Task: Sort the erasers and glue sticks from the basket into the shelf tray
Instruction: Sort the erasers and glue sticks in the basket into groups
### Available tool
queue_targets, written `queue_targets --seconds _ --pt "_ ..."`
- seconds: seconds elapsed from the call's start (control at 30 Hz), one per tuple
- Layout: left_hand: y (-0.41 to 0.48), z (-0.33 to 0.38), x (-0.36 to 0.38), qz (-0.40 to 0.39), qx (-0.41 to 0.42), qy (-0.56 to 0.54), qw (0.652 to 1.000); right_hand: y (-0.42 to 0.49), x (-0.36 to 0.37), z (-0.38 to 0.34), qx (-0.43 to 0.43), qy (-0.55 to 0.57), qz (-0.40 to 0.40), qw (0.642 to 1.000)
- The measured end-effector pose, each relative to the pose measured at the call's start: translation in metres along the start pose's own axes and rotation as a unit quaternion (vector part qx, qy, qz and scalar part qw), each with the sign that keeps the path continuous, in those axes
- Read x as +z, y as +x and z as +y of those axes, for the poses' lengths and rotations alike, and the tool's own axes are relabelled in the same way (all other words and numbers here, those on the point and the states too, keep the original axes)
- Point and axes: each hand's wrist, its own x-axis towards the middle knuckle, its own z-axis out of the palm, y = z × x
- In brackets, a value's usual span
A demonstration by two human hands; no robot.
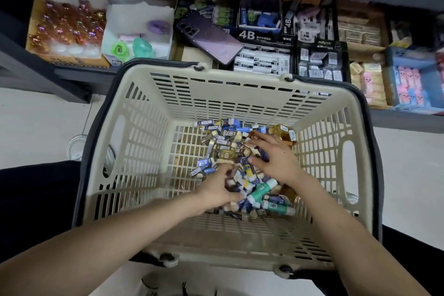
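Note:
A beige slotted basket [149,132] sits in front of me, holding a heap of small erasers [228,137] in blue and dark sleeves. Several teal glue sticks [263,190] lie near its front right. Both my hands are down in the heap. My left hand [217,190] has curled fingers gripping a bunch of erasers. My right hand [274,158] lies over the pile with fingers spread and bent, touching the erasers; what is under its palm is hidden. The shelf tray [264,60] with boxed 4B erasers lies just beyond the basket.
A purple phone [209,38] lies on the shelf boxes behind the basket. Cardboard boxes of shiny trinkets [67,29] and sharpeners [137,33] stand at the left, pink and blue packs [408,86] at the right. Pale floor lies on both sides of the basket.

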Motion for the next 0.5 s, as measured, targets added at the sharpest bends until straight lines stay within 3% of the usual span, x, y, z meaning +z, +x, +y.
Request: queue_targets --seconds 0.13,0.27,0.33,0.4,0.5 --pt "0.004 0.023 0.009 -0.042 0.078 0.078 0.993 -0.005 -0.009 0.006 0.038 0.092 0.022 0.995" --pt "0.01 0.033 -0.006 -0.084 0.143 0.167 0.972 -0.006 -0.016 0.006 0.056 0.104 0.021 0.993" --pt "0.013 0.031 -0.025 -0.022 0.177 0.168 0.969 -0.005 -0.017 0.004 0.05 0.078 0.047 0.995" --pt "0.019 0.024 -0.048 0.111 0.184 0.161 0.963 -0.003 -0.016 0.001 0.043 0.058 0.077 0.994" --pt "0.047 0.004 -0.077 0.246 0.114 0.159 0.95 0.003 -0.013 -0.009 0.031 0.051 0.094 0.994"
